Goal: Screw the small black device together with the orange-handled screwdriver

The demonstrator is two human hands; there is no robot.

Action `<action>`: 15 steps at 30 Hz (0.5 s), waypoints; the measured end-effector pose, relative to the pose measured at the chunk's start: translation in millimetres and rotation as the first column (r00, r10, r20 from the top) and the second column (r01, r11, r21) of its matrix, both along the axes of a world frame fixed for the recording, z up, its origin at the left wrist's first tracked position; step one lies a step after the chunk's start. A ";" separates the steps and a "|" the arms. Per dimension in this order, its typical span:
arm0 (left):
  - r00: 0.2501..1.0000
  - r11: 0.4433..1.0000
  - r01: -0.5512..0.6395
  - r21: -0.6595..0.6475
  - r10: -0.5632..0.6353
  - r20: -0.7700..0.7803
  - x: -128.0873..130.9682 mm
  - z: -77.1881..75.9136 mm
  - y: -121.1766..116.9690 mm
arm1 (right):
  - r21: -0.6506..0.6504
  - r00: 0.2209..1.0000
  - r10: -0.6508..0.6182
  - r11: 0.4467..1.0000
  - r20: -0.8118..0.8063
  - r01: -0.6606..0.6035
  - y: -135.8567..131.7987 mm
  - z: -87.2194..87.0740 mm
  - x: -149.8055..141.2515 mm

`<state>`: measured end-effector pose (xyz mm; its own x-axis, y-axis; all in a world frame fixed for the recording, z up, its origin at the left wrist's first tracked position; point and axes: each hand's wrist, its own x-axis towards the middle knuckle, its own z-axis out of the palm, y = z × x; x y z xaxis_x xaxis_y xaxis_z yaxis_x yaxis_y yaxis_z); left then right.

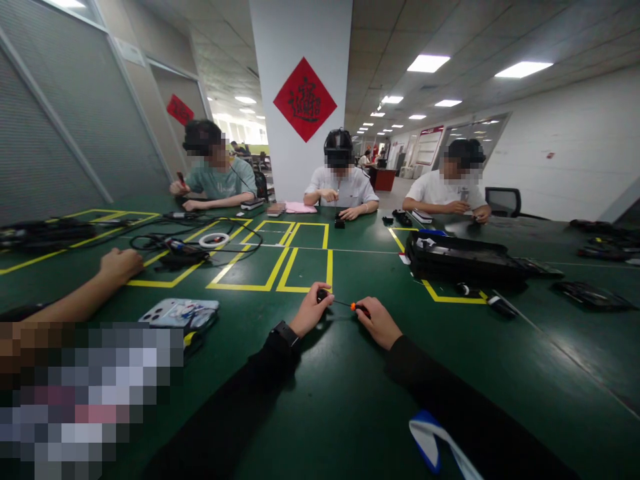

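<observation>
Both forearms reach in from the lower corners and slant inward over the green worktop (350, 393), their dark sleeves converging so that the two hands meet near the middle, just beyond the ends of the cuffs. The left hand (311, 312) is turned toward its partner, the wrist bearing a black watch (284, 337), the fingers curled and the thumb lying along the near side; its grip is narrow, closed around a small black piece (323, 294) that is mostly covered by the fingers, too hidden to identify. The right hand (379, 323) faces it from the other side, knuckles up and wrist nearly straight, its grip wrapped around the handle of a screwdriver (355, 307) with an orange front end. The tool lies almost level between the hands, its thin shaft pointing at the black piece; whether the tip touches it cannot be told. Both hands are low, near the worktop, just on the near side of the yellow tape outlines (304, 289). A blue-and-white strip (425, 433) lies beside the right sleeve. Well to the left, a neighbour's hand (120, 265) rests with curled fingers, beyond a patterned phone case (181, 312). On the right sits a long black tray (465, 257), and three people are seated across the worktop.
</observation>
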<state>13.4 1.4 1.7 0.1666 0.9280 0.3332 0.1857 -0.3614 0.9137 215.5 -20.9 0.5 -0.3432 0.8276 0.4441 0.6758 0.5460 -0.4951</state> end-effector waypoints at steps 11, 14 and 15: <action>1.000 1.000 -0.010 0.004 0.010 -0.005 -1.6 -2.9 2.2 | -0.034 0.998 -0.005 0.999 -0.055 0.004 -0.5 0.3 -0.6; 1.000 1.000 -0.006 0.006 0.006 -0.007 -1.4 -2.5 1.8 | -0.039 0.999 -0.015 0.999 -0.049 0.013 -0.2 0.3 -0.3; 1.000 1.000 -0.005 0.005 0.005 -0.009 -1.4 -2.1 1.4 | -0.038 0.999 -0.016 0.999 -0.045 0.014 0.0 0.2 -0.2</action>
